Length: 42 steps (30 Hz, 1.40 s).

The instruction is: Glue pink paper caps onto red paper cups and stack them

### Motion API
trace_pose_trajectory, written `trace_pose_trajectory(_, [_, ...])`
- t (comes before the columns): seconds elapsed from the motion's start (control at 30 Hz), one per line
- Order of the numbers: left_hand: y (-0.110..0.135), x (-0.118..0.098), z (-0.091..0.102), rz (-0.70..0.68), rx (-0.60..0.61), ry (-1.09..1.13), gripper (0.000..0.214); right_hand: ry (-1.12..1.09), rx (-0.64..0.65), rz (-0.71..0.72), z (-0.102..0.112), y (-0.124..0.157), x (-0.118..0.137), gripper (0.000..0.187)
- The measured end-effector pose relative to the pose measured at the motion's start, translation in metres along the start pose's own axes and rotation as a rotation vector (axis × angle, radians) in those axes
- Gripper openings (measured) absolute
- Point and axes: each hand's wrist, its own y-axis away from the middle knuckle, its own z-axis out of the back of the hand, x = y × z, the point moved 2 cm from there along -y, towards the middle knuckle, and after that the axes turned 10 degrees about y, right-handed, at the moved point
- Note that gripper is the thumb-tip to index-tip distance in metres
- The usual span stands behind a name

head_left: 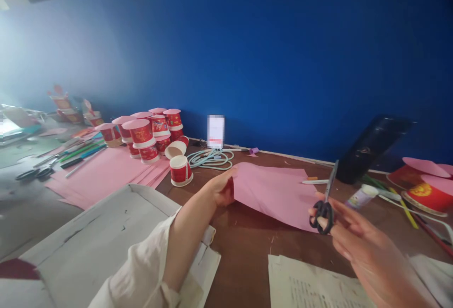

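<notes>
My left hand (223,188) grips the left edge of a pink sheet of paper (274,192), its fingertips hidden behind the sheet. The paper is tilted and slightly curved above the brown table (240,246). In my right hand (357,237) is a pair of scissors (322,216) with black handles. My fingers are in the handle loops, and the blades point up and away. The scissors are beside the right end of the paper; whether they touch it I cannot tell.
Red paper cups (141,133) with pink tops stand stacked at left, near a lone upright cup (180,171) and a coiled cable (211,158). Pink sheets (116,171), pens and a cardboard tray (106,227) lie leftward. A black bottle-like object (368,149), glue stick (363,195) and printed paper (311,282) are rightward.
</notes>
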Motion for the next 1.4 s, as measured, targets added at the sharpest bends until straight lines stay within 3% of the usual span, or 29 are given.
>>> trace_pose_trajectory(0.13, [-0.009, 0.008, 0.004, 0.111, 0.031, -0.155, 0.031, -0.132, 0.211, -0.064, -0.015, 0.007, 0.006, 0.052])
trace_pose_trajectory(0.27, [-0.007, 0.009, 0.007, 0.037, 0.017, -0.277, 0.021, -0.111, 0.215, -0.143, -0.025, 0.01, 0.002, 0.055])
trace_pose_trajectory(0.4, [0.003, 0.001, -0.002, -0.197, 0.157, -0.086, 0.018, -0.108, 0.249, -0.151, -0.035, 0.014, -0.001, 0.062])
trace_pose_trajectory(0.5, [0.009, -0.003, -0.008, -0.343, 0.195, 0.114, 0.021, -0.164, 0.286, -0.175, -0.046, 0.021, 0.002, 0.069])
trace_pose_trajectory(0.7, [0.01, -0.002, -0.011, -0.473, 0.249, 0.351, 0.019, -0.178, 0.342, -0.188, -0.067, 0.031, 0.005, 0.062])
trace_pose_trajectory(0.97, [0.014, 0.005, -0.012, -0.346, 0.363, 0.445, 0.02, -0.076, 0.419, -0.169, -0.081, 0.026, -0.009, 0.064])
trace_pose_trajectory(1.2, [0.012, 0.017, -0.012, -0.285, 0.42, 0.478, 0.026, -0.154, 0.313, -0.08, -0.088, 0.039, 0.003, 0.055])
trace_pose_trajectory(1.4, [0.016, 0.021, -0.016, -0.242, 0.458, 0.481, 0.029, -0.147, 0.317, -0.035, -0.087, 0.036, -0.002, 0.053])
